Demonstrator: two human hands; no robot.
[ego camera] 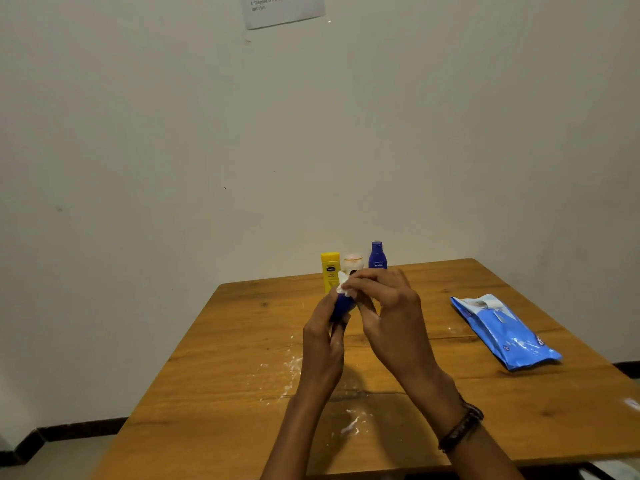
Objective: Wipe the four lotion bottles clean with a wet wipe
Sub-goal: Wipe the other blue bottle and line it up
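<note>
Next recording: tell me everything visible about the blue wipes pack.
The wipes pack is a soft, glossy blue plastic pouch with a white printed panel toward its far end. It lies flat and angled on the right side of the wooden table, its surface crinkled. Only the tabletop touches it; its print is unreadable.

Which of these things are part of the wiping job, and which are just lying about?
In the job: held blue bottle, wet wipe, yellow bottle, pale bottle, standing blue bottle, wipe pack.
Lying about: wall notice, white smears, bracelet.
</note>
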